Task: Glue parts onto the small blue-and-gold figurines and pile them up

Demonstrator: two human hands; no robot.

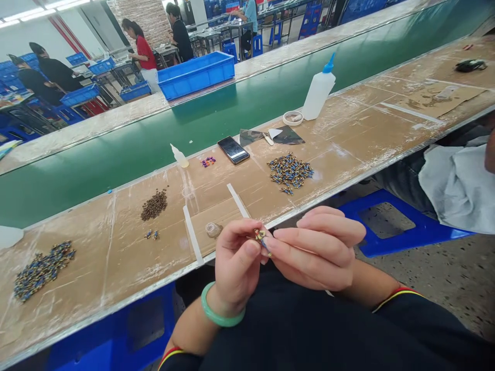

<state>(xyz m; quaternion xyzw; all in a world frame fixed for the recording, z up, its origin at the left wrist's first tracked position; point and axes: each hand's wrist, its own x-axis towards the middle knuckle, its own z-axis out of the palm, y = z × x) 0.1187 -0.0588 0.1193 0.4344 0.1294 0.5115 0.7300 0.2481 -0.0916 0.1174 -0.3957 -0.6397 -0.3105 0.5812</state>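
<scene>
Between my two hands, just over the table's near edge, is a small painted figurine [260,235] in yellow, blue and red. My left hand [237,263], with a green bangle at the wrist, pinches it between thumb and forefinger. From the other side, the fingertips of my right hand [320,247] close on the same piece; fingers partly cover it. Nearest on the cardboard-covered table [216,211] is a small clear round dish [212,230]. Two similar tiny blue-and-gold pieces [152,235] lie to the left, below a heap of small brown discs [154,205].
Piles of blue-and-gold pieces lie at right [291,171] and far left [44,269]. Behind stand a small glue bottle [180,156], a phone [233,150], a tape roll [293,118] and a large white bottle [319,95]. A blue crate [196,76] sits beyond the green belt [147,139].
</scene>
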